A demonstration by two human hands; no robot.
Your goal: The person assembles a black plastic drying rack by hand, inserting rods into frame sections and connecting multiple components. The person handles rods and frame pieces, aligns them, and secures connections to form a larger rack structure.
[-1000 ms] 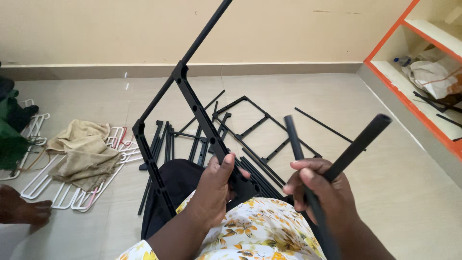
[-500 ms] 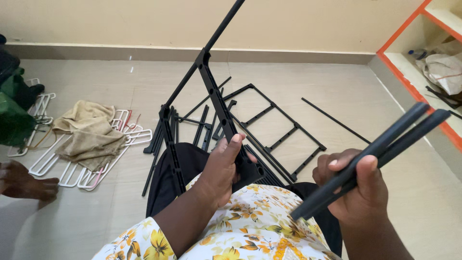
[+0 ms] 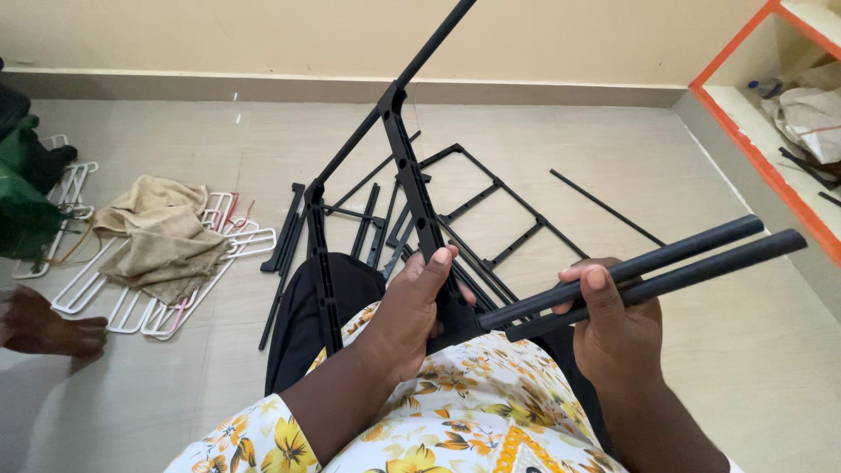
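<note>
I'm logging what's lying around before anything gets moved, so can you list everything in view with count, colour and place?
Black rods: two, black, side by side in the right hand.
Frame piece: one, black, upright in front of the person, gripped low by the left hand.
Ladder-like panel: one, black, flat on the floor behind.
Thin rod: one, black, floor at right.
Hangers: several, white, floor at left.
Cloth: one, beige, on the hangers.
Shelf: orange-edged, right wall.
Another person's foot: one, far left.
Left hand: on the frame piece.
Right hand: holding the rods.

Cloth [image 3: 158, 236] on hangers [image 3: 131, 298], left of frame [image 3: 412, 193]
</note>
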